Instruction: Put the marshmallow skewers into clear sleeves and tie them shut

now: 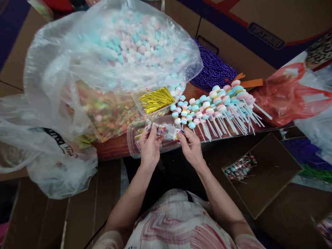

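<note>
Straight ahead of you, a tub (130,141) sits at the near edge of the tabletop (114,147). Over it, you have a packet (169,133) between your left hand (149,147) and your right hand (192,148). Just behind the tub is a small container (137,104) with twist ties (157,99) in it. Left of that lies a bag of small sweets (111,112), with a marshmallow bag (135,41) behind. To your right, stick sweets (212,103) lie in a row, stick ends towards you; bead strings (214,67) lie behind them, a carrier bag (282,98) to their right. Below the tabletop, on your right, an open box (272,173) holds more stick sweets.
</note>
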